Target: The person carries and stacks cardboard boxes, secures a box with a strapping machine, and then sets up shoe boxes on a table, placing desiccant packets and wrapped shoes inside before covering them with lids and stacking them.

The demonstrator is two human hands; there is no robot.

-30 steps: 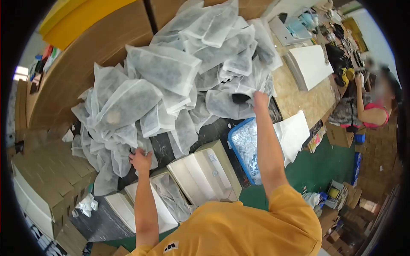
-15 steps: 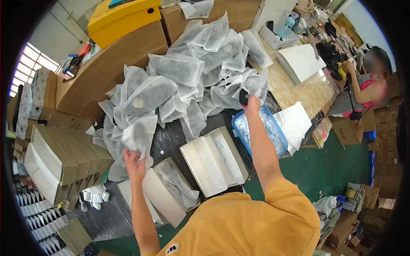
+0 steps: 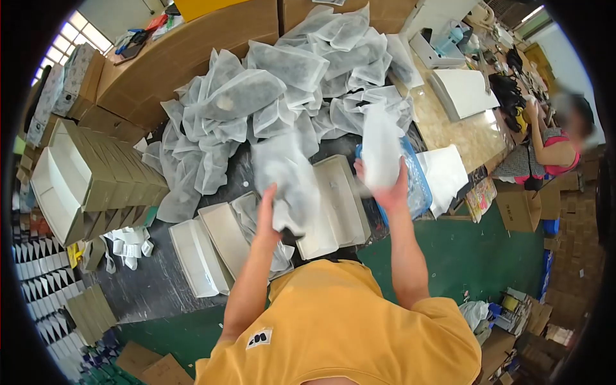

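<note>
My left hand (image 3: 267, 218) is wrapped round a translucent white bag (image 3: 289, 173). Something dark shows at that bag's lower end; its kind is unclear. My right hand (image 3: 390, 188) grips another white bag (image 3: 382, 144), upright and blurred by motion. Between and below the hands lies an open pale cardboard box (image 3: 350, 205). The blue-rimmed basket (image 3: 420, 173) is partly hidden behind my right hand. To the left of my left forearm are a box with a bag inside (image 3: 247, 212) and a pale open box or lid (image 3: 196, 256).
Many translucent bags (image 3: 240, 93) are heaped along the table's far side. Stacked boxes (image 3: 106, 173) stand left, near white rolled pieces (image 3: 130, 245). White sheets (image 3: 443, 173) lie right of the basket. A person (image 3: 552, 144) is at the far right.
My left hand has moved right with a bag from the heap. My right hand, earlier at a dark item by the basket, now holds up a white bag. The view has shifted.
</note>
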